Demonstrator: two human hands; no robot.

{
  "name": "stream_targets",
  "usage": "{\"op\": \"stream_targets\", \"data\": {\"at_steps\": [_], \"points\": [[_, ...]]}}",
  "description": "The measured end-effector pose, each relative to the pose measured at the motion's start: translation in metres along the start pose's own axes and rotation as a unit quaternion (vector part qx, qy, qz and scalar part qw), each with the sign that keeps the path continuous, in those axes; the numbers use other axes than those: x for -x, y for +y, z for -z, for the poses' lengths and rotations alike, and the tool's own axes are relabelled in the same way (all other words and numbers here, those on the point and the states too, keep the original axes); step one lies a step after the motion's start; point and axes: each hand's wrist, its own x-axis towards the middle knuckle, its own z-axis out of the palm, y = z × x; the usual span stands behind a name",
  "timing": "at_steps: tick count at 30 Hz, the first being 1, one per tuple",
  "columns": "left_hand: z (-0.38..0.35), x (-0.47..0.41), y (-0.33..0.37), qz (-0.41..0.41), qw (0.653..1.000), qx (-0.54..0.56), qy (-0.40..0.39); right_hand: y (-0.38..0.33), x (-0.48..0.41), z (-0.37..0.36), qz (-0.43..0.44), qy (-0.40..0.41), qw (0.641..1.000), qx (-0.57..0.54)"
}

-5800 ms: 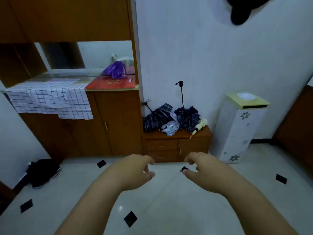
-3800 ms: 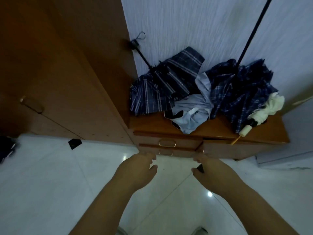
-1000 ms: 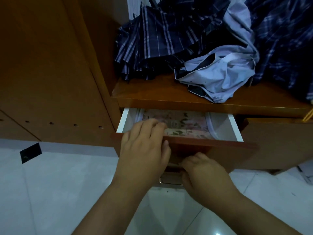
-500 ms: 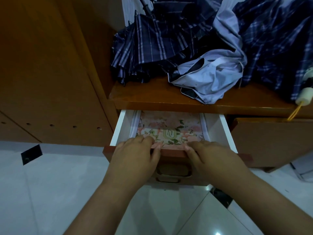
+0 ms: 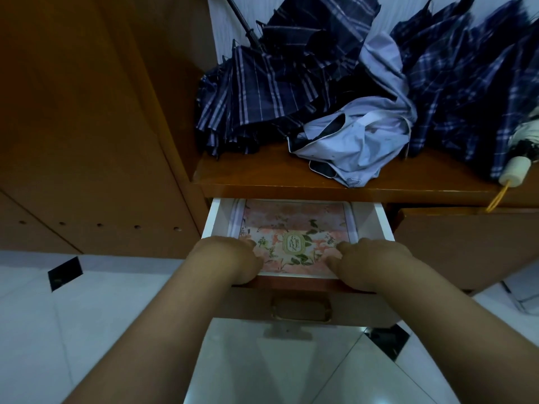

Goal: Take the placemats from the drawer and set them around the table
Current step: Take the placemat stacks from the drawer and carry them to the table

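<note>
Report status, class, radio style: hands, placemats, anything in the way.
Hands: left hand and right hand grip placemat at its near corners. Placemat flat in open drawer, not yet lifted. Above, umbrellas on cabinet top, clear of the drawer.

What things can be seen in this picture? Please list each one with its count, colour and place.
drawer: one, brown front, white inside, pulled open under the low cabinet's top
placemat: one visible, pink floral, in the drawer; whether more lie beneath cannot be told
plaid umbrellas: two, dark blue, on the low cabinet
pale blue fabric item: one, between the umbrellas
cream-handled umbrella: one, right edge of the cabinet top
low cabinet: one, brown, centre
tall cabinet: one, brown, left
floor: white tiles, black insets
left hand: grips the placemat's near left corner
right hand: grips its near right corner
</note>
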Motion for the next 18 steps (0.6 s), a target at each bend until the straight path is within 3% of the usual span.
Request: {"op": "stream_targets", "data": {"at_steps": [5, 11, 15, 18], "points": [[-0.004, -0.004, 0.006, 0.049, 0.996, 0.052, 0.051, -0.006, -0.004, 0.000, 0.000, -0.016, 0.999, 0.033], [0.000, 0.001, 0.012, 0.022, 0.997, 0.073, 0.004, 0.004, -0.005, -0.007, 0.007, 0.009, 0.997, -0.073], [0.001, 0.002, 0.014, 0.023, 0.997, 0.077, 0.002, 0.012, 0.003, -0.017, 0.000, 0.103, 0.984, -0.145], [-0.003, 0.002, 0.014, 0.029, 0.994, 0.098, 0.034, 0.015, 0.006, -0.017, 0.011, 0.220, 0.942, -0.253]]}}
